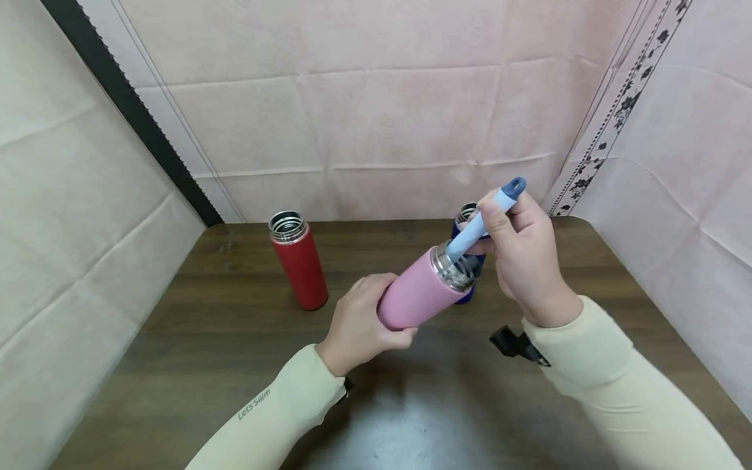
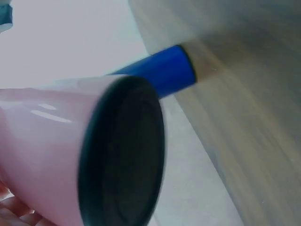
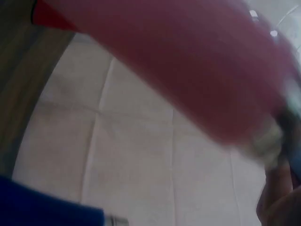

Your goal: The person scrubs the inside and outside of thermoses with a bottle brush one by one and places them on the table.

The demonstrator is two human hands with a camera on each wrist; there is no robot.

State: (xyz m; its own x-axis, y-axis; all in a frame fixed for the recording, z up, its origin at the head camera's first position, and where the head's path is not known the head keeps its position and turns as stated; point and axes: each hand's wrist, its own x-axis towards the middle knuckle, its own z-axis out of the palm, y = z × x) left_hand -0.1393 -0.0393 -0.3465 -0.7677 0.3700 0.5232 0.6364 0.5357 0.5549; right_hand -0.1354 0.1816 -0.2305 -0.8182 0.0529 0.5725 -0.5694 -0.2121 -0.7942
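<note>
Head view has the left hand (image 1: pixel 364 323) wrapped round a pink bottle (image 1: pixel 414 294), held tilted above the table (image 1: pixel 194 339) with its open metal mouth toward the right hand (image 1: pixel 525 261). That right hand pinches a light-blue handle (image 1: pixel 477 225) with a darker looped end, its lower end reaching into the mouth (how deep, I cannot tell). Beyond the pink bottle, partly hidden, a dark-blue bottle (image 1: pixel 467 297) stands on the table; well apart to the left stands a red bottle (image 1: pixel 301 267), its threaded mouth open.
</note>
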